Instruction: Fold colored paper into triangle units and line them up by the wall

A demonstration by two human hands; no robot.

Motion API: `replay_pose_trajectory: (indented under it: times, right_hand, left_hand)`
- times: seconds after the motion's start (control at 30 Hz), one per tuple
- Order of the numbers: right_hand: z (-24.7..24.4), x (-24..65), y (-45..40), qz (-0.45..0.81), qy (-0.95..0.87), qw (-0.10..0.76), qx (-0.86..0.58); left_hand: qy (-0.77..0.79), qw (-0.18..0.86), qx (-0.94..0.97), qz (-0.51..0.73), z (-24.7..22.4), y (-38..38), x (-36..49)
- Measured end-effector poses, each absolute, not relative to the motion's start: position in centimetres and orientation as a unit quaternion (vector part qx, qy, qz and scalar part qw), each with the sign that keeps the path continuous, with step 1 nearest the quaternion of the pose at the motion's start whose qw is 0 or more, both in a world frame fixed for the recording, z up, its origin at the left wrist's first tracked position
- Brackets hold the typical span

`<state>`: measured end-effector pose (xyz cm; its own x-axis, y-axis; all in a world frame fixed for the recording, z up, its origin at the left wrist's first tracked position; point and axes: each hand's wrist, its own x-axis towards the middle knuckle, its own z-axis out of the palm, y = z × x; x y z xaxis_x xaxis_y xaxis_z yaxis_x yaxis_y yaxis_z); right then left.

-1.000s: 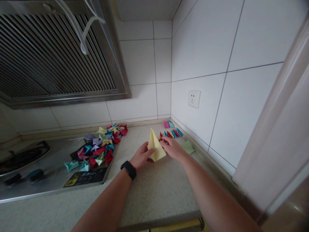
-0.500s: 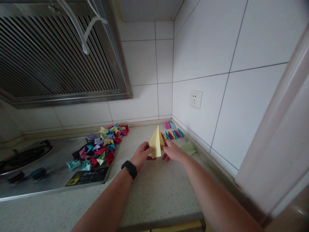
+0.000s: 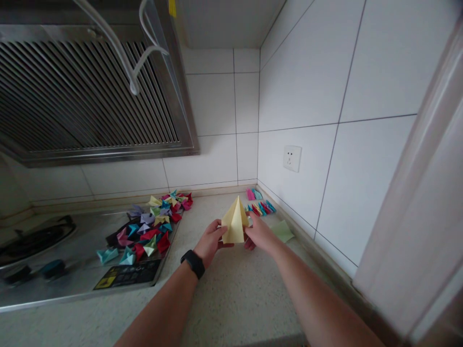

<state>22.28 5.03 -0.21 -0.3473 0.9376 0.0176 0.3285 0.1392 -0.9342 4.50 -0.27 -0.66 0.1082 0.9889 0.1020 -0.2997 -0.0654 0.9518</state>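
Observation:
A pale yellow sheet of folded paper [image 3: 234, 225], with a pointed top and creased sides, is held up over the counter between both hands. My left hand [image 3: 211, 240], with a black watch on its wrist, pinches the paper's left edge between thumb and fingers. On the opposite edge, my right hand [image 3: 259, 232] grips it, its fingertips partly hidden behind the paper. Just right of that hand lies a light green paper sheet [image 3: 283, 231]. Behind the hands stands a row of small coloured folded papers [image 3: 263, 208], with pink and blue folded pieces [image 3: 254, 194] farther back.
Many coloured folded-paper pieces [image 3: 150, 231] are heaped on the right side of the gas stove [image 3: 77, 241]. A range hood [image 3: 97, 96] with a white cable [image 3: 119, 55] hangs above. White tiled walls meet behind the counter [image 3: 249, 294], with a socket [image 3: 292, 158] on the right.
The folded paper's lower part is spread wider, and both hands still hold it. The whole counter scene sits slightly lower in view because the camera has tilted up.

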Motion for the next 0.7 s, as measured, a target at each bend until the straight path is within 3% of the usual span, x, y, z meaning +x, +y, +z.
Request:
replay_pose_trajectory:
  times: [0.4, 0.53, 0.7]
  right_hand:
    - [0.5, 21.6, 4.2, 0.632, -0.57, 0.412, -0.326]
    - [0.7, 21.6, 4.3, 0.625, -0.558, 0.461, -0.294]
    - [0.1, 21.8, 5.2, 0.557, -0.61, 0.494, -0.271]
  left_hand:
    - [0.317, 0.572, 0.461, 0.6, -1.0, 0.0, 4.7]
    - [0.319, 0.526, 0.479, 0.626, -0.9, 0.2, 4.7]
    - [0.319, 0.543, 0.5, 0.595, -0.7, 0.2, 4.8]
